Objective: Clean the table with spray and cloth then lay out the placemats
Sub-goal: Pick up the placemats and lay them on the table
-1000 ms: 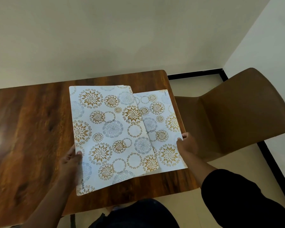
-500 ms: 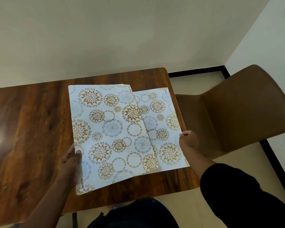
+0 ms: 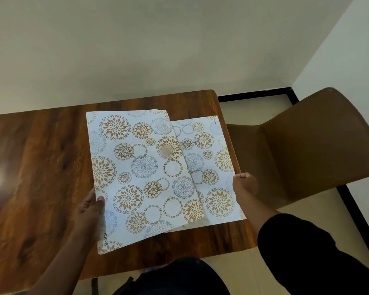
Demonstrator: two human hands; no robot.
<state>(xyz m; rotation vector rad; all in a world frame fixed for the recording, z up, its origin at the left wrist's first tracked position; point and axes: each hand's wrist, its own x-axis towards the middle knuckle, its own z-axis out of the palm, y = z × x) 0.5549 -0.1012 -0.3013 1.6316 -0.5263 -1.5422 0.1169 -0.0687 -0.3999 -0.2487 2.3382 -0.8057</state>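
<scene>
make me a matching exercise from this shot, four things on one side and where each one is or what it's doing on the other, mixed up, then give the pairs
Things
1. left hand
2. right hand
3. upper placemat
4. chair

Places or states
A. stands off the right end of the table
B. grips the right edge of the lower placemat
C. overlaps another placemat, with the word KUBER printed near its near left corner
D. holds the left edge of the upper placemat, thumb on top

Pairs: 1-D, 2-B, 3-C, 4-A
</scene>
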